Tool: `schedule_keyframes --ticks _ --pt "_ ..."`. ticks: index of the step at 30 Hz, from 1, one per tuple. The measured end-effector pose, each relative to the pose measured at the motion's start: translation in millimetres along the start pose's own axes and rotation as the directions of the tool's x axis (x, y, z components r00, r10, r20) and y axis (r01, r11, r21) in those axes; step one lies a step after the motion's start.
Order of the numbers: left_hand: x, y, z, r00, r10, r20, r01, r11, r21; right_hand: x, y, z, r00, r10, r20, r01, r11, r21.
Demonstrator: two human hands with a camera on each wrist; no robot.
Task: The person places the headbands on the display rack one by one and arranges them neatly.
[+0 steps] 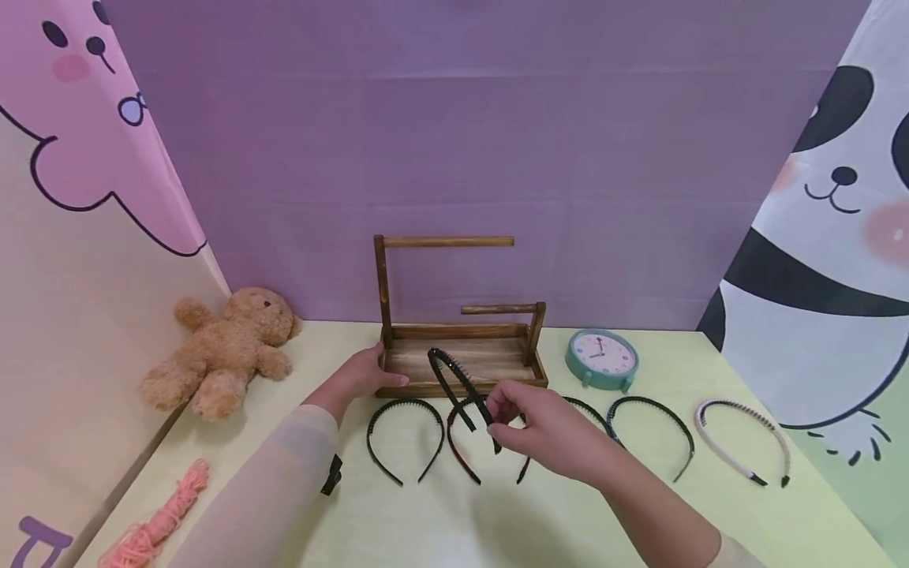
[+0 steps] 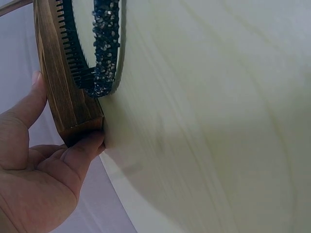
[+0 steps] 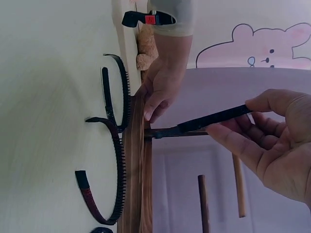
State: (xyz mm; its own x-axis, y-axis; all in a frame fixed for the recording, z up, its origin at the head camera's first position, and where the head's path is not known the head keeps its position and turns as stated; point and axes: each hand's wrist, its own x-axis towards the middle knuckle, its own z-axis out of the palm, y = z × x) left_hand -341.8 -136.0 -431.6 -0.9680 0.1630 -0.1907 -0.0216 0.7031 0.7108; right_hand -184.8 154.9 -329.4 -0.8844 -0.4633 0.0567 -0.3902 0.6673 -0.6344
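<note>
A wooden rack (image 1: 461, 389) with two bars at different heights stands at the table's back. My left hand (image 1: 360, 374) grips its left end; in the left wrist view the thumb of the left hand (image 2: 46, 167) lies on one side of the wood and the fingers round the corner. Between thumb and fingers, my right hand (image 1: 543, 426) pinches a black toothed headband (image 1: 447, 379), raised in front of the rack. The right wrist view shows the right hand (image 3: 279, 141) holding this black headband (image 3: 214, 119) by one end.
Several headbands lie in a row before the rack, among them a black one (image 1: 405, 402) at the left and a pale one (image 1: 746, 406) at the far right. A round clock (image 1: 602, 359) is right of the rack. A teddy bear (image 1: 230, 347) and pink yarn (image 1: 159, 525) are left.
</note>
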Motion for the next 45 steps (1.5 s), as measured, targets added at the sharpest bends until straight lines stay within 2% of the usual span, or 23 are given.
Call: schedule_keyframes --ticks 7,13,23,28,37,45 --pt "4.2 -2.1 2.5 1.000 -0.022 -0.002 0.022 1.000 -0.011 34.2 14 6 0.995 0.031 -0.098 -0.026 0.999 0.046" --pt "5.8 -0.8 4.9 1.000 -0.009 -0.003 0.009 1.000 0.012 63.8 34 12 0.981 0.038 -0.190 -0.027 0.998 0.059" --pt "4.9 1.1 5.5 1.000 0.002 -0.008 -0.002 1.000 0.026 99.2 70 18 0.967 0.073 -0.242 -0.054 0.995 0.086" --pt "5.0 1.2 5.0 1.000 -0.003 -0.006 0.003 1.000 0.018 104.2 85 18 0.962 0.112 -0.248 -0.088 0.990 0.107" --pt "4.3 1.0 3.6 1.000 -0.011 -0.010 0.012 0.999 0.044 98.8 110 8 0.950 0.133 -0.283 -0.102 0.987 0.124" --pt "1.6 -0.3 1.1 1.000 -0.023 -0.014 0.023 0.999 0.031 93.9 138 -2 0.925 0.196 -0.325 -0.160 0.978 0.137"
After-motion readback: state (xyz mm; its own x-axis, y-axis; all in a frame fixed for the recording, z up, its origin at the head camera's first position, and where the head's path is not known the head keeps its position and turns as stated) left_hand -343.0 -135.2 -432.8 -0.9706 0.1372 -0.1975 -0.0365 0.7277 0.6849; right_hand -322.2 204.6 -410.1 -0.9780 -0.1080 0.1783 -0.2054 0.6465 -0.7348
